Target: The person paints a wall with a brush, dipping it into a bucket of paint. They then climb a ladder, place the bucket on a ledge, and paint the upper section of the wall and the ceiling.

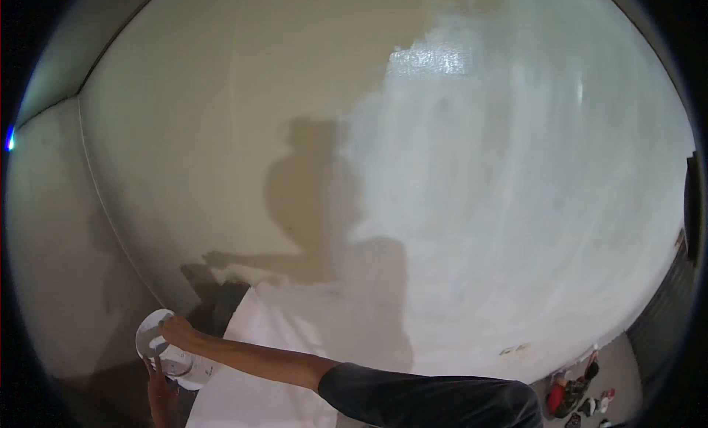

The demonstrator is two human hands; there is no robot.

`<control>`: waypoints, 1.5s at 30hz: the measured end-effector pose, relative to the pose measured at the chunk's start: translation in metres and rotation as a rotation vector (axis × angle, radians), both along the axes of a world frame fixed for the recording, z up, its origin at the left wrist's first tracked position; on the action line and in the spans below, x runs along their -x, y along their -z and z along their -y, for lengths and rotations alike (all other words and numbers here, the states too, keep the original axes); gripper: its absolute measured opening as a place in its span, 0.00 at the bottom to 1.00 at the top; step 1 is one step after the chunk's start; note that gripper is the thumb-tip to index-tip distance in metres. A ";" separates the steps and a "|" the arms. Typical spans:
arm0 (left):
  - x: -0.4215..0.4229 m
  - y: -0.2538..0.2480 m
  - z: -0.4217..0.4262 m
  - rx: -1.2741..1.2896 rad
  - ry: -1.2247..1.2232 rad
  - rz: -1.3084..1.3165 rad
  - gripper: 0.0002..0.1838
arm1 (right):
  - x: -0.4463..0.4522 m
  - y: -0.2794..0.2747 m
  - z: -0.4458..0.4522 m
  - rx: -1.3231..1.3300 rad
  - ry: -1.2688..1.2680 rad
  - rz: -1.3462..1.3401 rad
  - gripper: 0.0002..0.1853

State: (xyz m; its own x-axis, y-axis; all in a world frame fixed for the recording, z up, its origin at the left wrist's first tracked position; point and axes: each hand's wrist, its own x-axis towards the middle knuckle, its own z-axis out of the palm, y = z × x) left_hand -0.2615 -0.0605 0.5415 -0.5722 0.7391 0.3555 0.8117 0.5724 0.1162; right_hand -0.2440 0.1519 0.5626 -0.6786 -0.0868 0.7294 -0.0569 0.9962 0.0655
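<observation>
At eight o'clock in the head view, I have a white, cylindrical bucket point(193, 370) tilted between my two hands. My right hand point(175, 332), its arm reaching across from a dark grey sleeve point(435, 398) at five o'clock, lies at the rim; my left hand point(158, 387) lies against the side, below the right and apart from it. I cannot tell whether either is clamped on the bucket, as the fingers are partly hidden. At seven o'clock, behind my right forearm, spreads what looks like a pale sheet point(254, 387). The broad wall point(221, 118) is beige toward ten o'clock and streaky white toward three, with a glossy patch point(431, 60) at one o'clock.
</observation>
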 end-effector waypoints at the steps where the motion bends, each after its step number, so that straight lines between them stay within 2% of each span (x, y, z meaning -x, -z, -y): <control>1: -0.002 0.002 0.001 -0.048 0.020 -0.018 0.53 | 0.002 -0.001 -0.007 0.180 -0.067 0.062 0.07; 4: -0.024 -0.009 -0.004 -0.101 -0.035 0.042 0.53 | -0.053 -0.023 -0.017 0.540 -0.016 0.220 0.07; 7: -0.011 0.007 -0.001 -0.138 0.031 0.003 0.53 | -0.069 -0.019 -0.021 0.531 -0.044 0.189 0.08; 10: -0.025 -0.001 -0.002 -0.213 0.079 0.046 0.52 | -0.075 -0.015 -0.013 0.528 -0.030 0.105 0.09; 13: -0.017 0.004 -0.002 -0.215 0.100 -0.036 0.51 | -0.072 -0.010 -0.009 0.473 -0.037 0.143 0.10; 16: -0.020 -0.001 0.000 -0.179 0.113 -0.021 0.51 | -0.075 -0.021 -0.006 0.578 -0.040 0.232 0.11; 19: -0.024 -0.004 -0.004 -0.183 0.067 0.074 0.52 | -0.081 -0.013 -0.003 0.618 -0.076 0.085 0.12; 22: -0.033 -0.011 -0.001 -0.179 0.049 0.147 0.53 | -0.076 -0.011 -0.009 0.639 -0.060 0.197 0.12; 28: -0.029 -0.007 0.007 -0.204 0.078 0.083 0.54 | -0.077 -0.008 -0.011 0.607 0.030 0.162 0.12; 34: -0.017 0.000 0.007 -0.134 0.008 0.039 0.53 | -0.073 -0.001 -0.012 0.571 0.069 0.145 0.13; 40: -0.012 0.005 0.006 -0.155 0.026 0.009 0.51 | -0.072 0.006 -0.015 0.466 0.015 0.073 0.13; 45: -0.014 0.001 0.007 -0.161 0.045 0.059 0.50 | -0.078 -0.005 -0.011 0.525 0.071 0.139 0.13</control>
